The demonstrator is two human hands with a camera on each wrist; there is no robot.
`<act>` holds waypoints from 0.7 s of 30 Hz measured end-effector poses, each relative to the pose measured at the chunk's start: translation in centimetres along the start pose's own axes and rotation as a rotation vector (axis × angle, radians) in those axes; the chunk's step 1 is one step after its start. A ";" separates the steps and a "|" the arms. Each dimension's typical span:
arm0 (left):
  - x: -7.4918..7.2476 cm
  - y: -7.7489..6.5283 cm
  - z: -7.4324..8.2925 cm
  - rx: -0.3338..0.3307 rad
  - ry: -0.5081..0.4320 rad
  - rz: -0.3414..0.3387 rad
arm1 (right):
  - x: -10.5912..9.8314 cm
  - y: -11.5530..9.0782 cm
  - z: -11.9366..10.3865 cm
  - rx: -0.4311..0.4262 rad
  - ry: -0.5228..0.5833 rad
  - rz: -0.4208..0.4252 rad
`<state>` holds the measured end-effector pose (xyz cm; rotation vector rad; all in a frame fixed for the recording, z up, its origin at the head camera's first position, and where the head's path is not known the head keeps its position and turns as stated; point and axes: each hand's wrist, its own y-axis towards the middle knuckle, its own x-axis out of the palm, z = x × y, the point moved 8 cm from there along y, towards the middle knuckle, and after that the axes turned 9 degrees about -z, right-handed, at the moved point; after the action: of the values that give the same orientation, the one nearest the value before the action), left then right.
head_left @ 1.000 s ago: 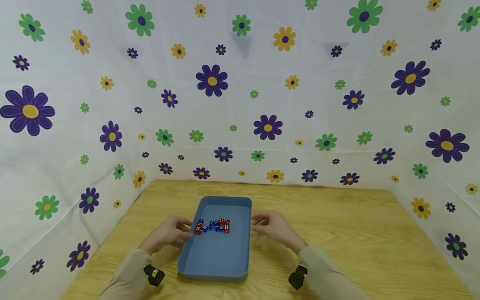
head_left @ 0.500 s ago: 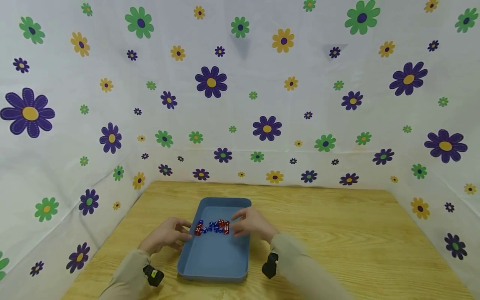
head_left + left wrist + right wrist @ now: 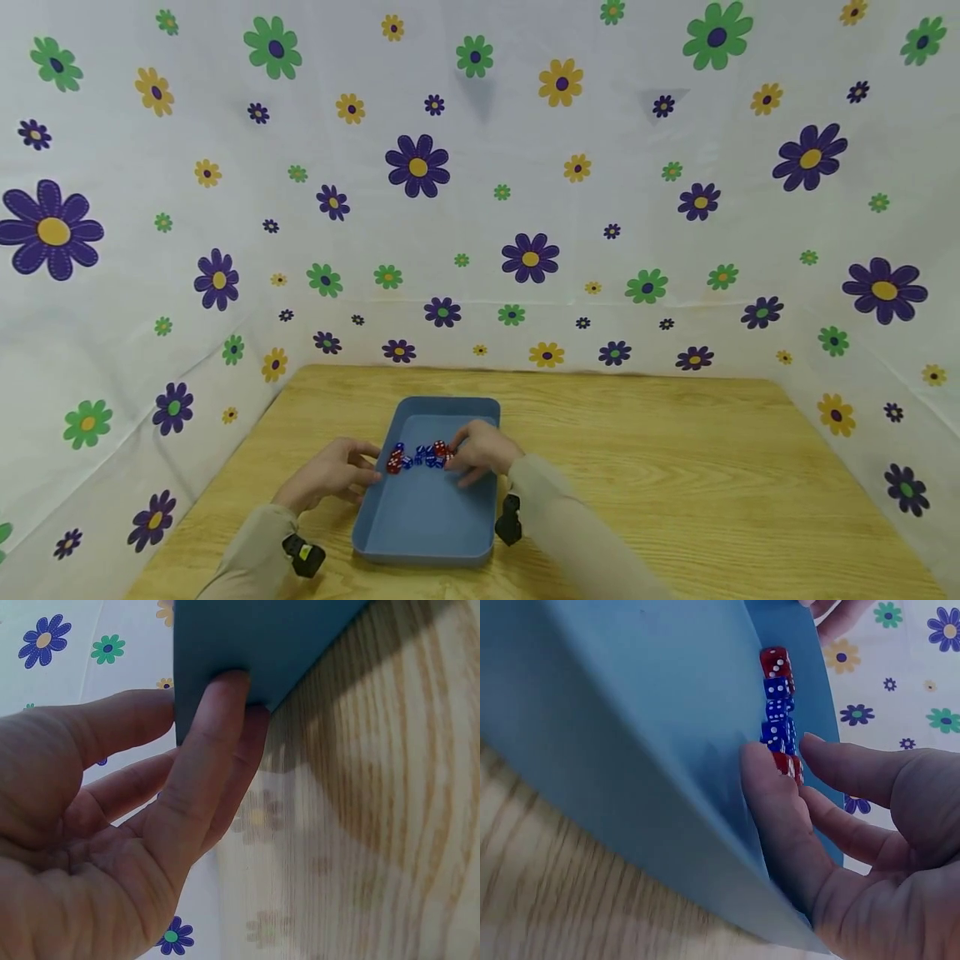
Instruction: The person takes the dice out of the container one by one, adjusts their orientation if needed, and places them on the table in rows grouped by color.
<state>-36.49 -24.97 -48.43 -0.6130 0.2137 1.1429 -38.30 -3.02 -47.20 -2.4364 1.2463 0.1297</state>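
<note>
Red and blue dice [image 3: 431, 454] lie in a loose row across the blue tray [image 3: 423, 525], with a small red and blue group [image 3: 395, 461] at its left wall. My right hand [image 3: 483, 450] reaches over the right wall into the tray. In the right wrist view, its thumb and fingers are spread around the red dice [image 3: 786, 765] at the row's end; whether they touch is hard to tell. My left hand [image 3: 330, 475] is at the tray's left side, its fingertips against the outer wall [image 3: 247, 645] in the left wrist view.
The tray stands on a wood-grain table [image 3: 637, 475]. White cloth [image 3: 480, 217] printed with flowers encloses the table at the back and both sides. Each wrist wears a small black camera [image 3: 303, 556].
My right hand has moved left, from outside the tray's right wall, over it and down to the red dice. My left hand stays at the left wall, and the dice look unmoved.
</note>
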 end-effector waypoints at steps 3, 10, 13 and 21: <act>0.0 0.0 -0.1 -0.009 -0.002 0.000 | 0.2 0.3 0.1 0.006 0.022 0.007; -0.2 0.0 -0.1 0.004 0.005 -0.007 | 0.3 0.5 0.0 0.000 -0.002 0.015; -0.2 0.0 -0.1 0.010 0.006 -0.008 | 0.4 0.5 0.0 0.001 -0.037 0.014; 0.1 -0.4 0.2 0.030 0.012 -0.021 | 0.6 0.6 0.2 -0.010 -0.127 0.056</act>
<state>-36.15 -24.86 -48.17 -0.5944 0.2336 1.1141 -38.42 -3.70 -47.68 -2.3616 1.2604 0.3022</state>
